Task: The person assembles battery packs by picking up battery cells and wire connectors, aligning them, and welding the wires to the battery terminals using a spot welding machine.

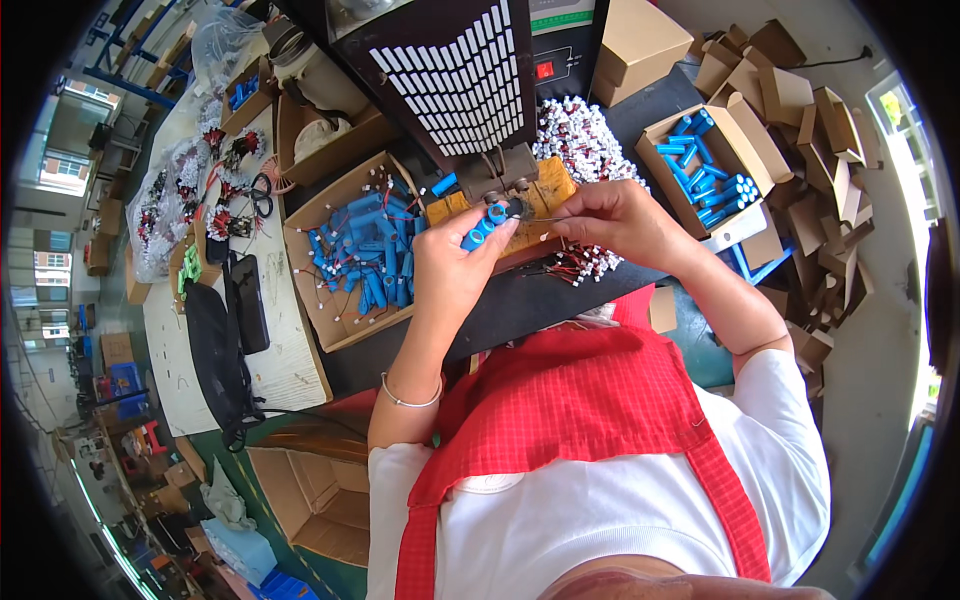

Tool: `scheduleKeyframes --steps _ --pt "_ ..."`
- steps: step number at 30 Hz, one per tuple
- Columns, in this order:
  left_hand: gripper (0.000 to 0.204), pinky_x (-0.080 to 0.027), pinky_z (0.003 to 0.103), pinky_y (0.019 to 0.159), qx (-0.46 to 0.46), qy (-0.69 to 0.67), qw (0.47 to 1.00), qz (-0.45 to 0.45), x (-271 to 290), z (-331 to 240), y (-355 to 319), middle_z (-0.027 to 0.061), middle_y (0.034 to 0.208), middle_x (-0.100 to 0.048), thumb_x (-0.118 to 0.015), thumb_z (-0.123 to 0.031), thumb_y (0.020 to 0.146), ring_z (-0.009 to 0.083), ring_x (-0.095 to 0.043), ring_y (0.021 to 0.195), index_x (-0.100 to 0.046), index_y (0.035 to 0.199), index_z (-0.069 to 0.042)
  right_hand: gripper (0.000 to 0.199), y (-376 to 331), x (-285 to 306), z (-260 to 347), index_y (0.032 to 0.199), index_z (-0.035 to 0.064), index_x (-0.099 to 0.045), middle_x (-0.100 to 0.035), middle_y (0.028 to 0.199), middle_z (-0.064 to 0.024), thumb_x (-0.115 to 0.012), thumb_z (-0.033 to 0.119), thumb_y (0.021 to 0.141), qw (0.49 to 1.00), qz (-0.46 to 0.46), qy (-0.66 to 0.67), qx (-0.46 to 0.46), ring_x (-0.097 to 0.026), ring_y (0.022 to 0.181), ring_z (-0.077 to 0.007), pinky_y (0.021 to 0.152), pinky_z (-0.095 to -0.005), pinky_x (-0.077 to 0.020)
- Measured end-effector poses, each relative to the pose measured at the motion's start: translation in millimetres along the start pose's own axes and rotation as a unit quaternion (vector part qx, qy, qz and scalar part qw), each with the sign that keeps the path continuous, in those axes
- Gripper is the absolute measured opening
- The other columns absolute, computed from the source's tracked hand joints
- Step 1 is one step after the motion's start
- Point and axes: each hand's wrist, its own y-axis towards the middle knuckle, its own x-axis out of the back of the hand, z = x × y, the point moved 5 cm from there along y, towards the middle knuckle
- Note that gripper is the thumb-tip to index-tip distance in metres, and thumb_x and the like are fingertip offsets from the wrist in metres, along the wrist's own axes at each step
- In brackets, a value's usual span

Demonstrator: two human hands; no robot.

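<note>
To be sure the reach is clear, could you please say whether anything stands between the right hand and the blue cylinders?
Only the thumb of the left hand, on the right side of the blue cylinders, and the thin wire that the right hand pinches visibly stand between.

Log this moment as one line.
left hand: holds blue cells | right hand: pinches thin wire | ahead: black machine | left: wired-cell box | right: cell box

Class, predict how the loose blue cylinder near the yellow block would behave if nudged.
The blue cylinder would probably roll, being round and lying on its side. Its smooth-looking surface might feel slippery. Its straight shape suggests stiffness.
</note>
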Motion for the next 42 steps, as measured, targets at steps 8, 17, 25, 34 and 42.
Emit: scheduleKeyframes --steps 8,17,25,34,42 --pt "0.022 -0.034 0.014 0.047 0.145 -0.366 0.914 0.097 2.5 14.5 -5.6 0.0113 0.088 -0.065 -0.069 -0.006 0.077 0.0025 -0.049 0.058 -0.058 0.096 0.0 0.008 -13.4 -10.1 12.1 0.083 0.0006 -0.06 -0.059 0.076 -0.0122 -0.063 0.003 0.077 0.941 -0.117 -0.16 0.273 -0.06 0.071 -0.0281 0.06 -0.0323 -0.0489" --pt "0.018 -0.042 0.023 0.052 -0.027 -0.008 0.999 -0.045 3.7 6.5 4.0 0.0041 0.067 -0.059 -0.072 -0.01 0.074 0.0046 -0.051 0.058 -0.063 0.085 0.0 0.018 2.7 -25.5 0.3 0.088 0.0015 -0.053 -0.056 0.075 -0.01 -0.062 -0.003 0.073 0.855 -0.325 -0.187 0.358 -0.058 0.068 -0.026 0.06 -0.0332 -0.0476" --pt "0.023 -0.045 0.023 0.06 -0.132 0.045 0.987 -0.081 -4.0 -0.1 4.3 0.0089 0.077 -0.063 -0.071 -0.005 0.073 0.0095 -0.056 0.065 -0.064 0.094 0.003 0.011 13.5 -32.7 -2.4 0.086 0.0031 -0.051 -0.055 0.074 -0.0109 -0.061 0.004 0.08 0.895 -0.332 -0.116 0.274 -0.056 0.066 -0.0281 0.059 -0.0354 -0.0456" --pt "0.018 -0.046 0.027 0.057 -0.162 0.026 0.981 -0.107 -4.4 -2.8 3.5 0.0121 0.078 -0.062 -0.067 0.001 0.072 0.0218 -0.061 0.063 -0.063 0.09 0.0 0.011 15.8 -35.2 -0.6 0.086 0.0026 -0.052 -0.058 0.077 -0.0129 -0.061 0.006 0.08 0.909 -0.327 -0.1 0.239 -0.059 0.07 -0.0306 0.061 -0.0357 -0.0476" --pt "0.019 -0.04 0.019 0.059 -0.097 0.004 0.993 -0.07 -6.8 4.1 4.9 -0.0001 0.078 -0.059 -0.068 -0.003 0.077 0.0028 -0.046 0.066 -0.065 0.094 0.004 0.012 14.8 -32.3 -3.5 0.085 0.0032 -0.053 -0.057 0.079 -0.0109 -0.062 0.008 0.079 0.899 -0.315 -0.129 0.274 -0.058 0.073 -0.0299 0.061 -0.0358 -0.0476"
